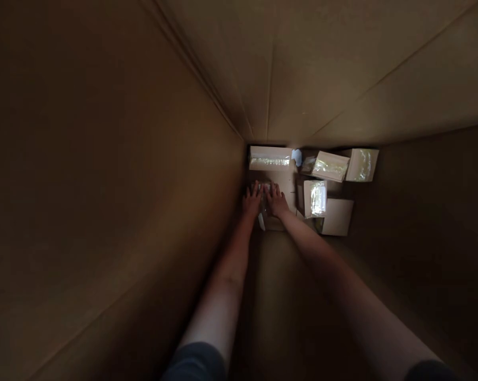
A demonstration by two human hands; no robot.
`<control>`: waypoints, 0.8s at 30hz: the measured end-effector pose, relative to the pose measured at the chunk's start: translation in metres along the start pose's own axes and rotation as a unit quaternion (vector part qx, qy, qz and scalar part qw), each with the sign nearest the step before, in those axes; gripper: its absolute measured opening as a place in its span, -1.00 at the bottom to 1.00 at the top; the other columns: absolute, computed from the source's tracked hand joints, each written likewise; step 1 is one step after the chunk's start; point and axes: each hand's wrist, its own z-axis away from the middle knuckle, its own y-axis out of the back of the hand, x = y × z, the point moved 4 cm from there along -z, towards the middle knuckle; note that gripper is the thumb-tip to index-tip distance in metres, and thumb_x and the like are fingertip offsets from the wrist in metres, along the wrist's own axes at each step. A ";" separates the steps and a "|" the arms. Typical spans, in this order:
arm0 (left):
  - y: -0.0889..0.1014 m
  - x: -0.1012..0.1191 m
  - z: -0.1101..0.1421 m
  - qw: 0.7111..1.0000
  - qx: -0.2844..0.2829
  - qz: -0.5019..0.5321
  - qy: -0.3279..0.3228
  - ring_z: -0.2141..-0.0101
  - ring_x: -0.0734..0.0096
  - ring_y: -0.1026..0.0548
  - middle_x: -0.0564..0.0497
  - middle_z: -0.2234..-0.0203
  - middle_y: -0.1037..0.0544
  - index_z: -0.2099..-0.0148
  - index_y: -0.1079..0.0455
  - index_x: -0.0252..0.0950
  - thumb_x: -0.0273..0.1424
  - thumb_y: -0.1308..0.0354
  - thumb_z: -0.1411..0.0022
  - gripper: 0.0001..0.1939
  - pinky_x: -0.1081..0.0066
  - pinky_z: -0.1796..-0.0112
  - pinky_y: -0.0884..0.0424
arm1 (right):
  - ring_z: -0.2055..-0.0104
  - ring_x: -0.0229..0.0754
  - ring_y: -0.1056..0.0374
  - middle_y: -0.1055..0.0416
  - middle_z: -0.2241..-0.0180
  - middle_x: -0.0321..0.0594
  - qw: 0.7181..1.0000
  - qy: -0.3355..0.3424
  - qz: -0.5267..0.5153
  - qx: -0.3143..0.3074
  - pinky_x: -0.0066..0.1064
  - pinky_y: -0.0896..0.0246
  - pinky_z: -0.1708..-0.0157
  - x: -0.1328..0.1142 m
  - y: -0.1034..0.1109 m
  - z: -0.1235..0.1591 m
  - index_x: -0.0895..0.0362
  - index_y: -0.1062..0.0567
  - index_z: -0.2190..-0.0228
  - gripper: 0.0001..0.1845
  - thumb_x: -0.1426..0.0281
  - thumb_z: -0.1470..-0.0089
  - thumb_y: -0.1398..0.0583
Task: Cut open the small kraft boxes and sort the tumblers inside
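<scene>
Head view, looking steeply down inside a deep, dim container with brown cardboard walls (322, 74). Two bare arms reach from the lower edge toward its floor (280, 275), each with a dark sleeve (199, 360) showing near the bottom of the frame. The left hand (253, 199) is close beside the left-hand wall, and the right hand (277, 202) is just to its right, with only a narrow gap between them. Both are palm down, each grip spread, the fingers fanned and pointing forward over a brown carton (273, 222). That carton sits low in the container, near the left wall; its outline is partly hidden by the hands and by shadow. Clear, shiny tape shows around the fingertips.

Just beyond the hands, against the far wall, lies a long box (270, 157) with a glossy strip of tape along it. A small pale blue item (296, 157), too small to identify, is at its right end. Farther right are more cardboard boxes: a tilted taped box (330, 166), a corner box (363, 165) with shiny tape, a bright taped box (315, 199) nearer the right hand, and a plain-topped box (337, 217) just beside that one.
</scene>
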 end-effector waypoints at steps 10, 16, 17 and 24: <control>-0.003 0.015 0.040 0.999 0.006 -0.045 -0.016 -0.23 -0.13 -0.29 -0.17 -0.52 0.19 -0.56 0.28 -0.10 -0.44 -0.24 -0.25 0.02 0.00 -0.12 -0.41 | -0.50 0.37 0.23 0.48 -0.50 0.23 0.999 0.029 -0.040 0.010 0.03 -0.12 -0.28 -0.002 -0.004 0.036 0.13 0.25 -0.48 0.21 0.52 -0.04 -0.33; 0.049 0.055 0.108 0.999 0.016 -0.038 -0.027 -0.22 -0.11 -0.31 -0.17 -0.52 0.18 -0.56 0.32 -0.05 -0.51 -0.30 -0.17 0.13 0.04 -0.12 -0.42 | -0.51 0.37 0.32 0.64 -0.49 0.16 0.998 0.032 -0.053 -0.002 0.05 -0.04 -0.34 -0.019 0.063 0.101 0.10 0.32 -0.48 0.45 0.56 0.19 -0.43; 0.063 0.062 0.120 0.998 0.023 -0.042 -0.029 -0.22 -0.10 -0.32 -0.17 -0.51 0.16 -0.56 0.30 -0.05 -0.53 -0.30 -0.16 0.13 0.06 -0.12 -0.42 | -0.51 0.37 0.34 0.67 -0.49 0.15 0.998 0.034 -0.052 -0.001 0.05 -0.03 -0.35 -0.023 0.079 0.111 0.09 0.33 -0.48 0.47 0.58 0.21 -0.44; 0.186 0.112 0.214 0.990 0.116 -0.058 -0.054 -0.19 -0.12 -0.36 -0.27 -0.49 0.08 -0.55 0.28 -0.14 -0.53 -0.41 -0.01 0.25 0.08 -0.07 -0.46 | -0.51 0.30 0.23 0.63 -0.50 0.03 0.998 0.043 -0.020 0.041 0.01 -0.06 -0.35 -0.059 0.218 0.178 -0.04 0.29 -0.48 0.47 0.67 0.26 -0.38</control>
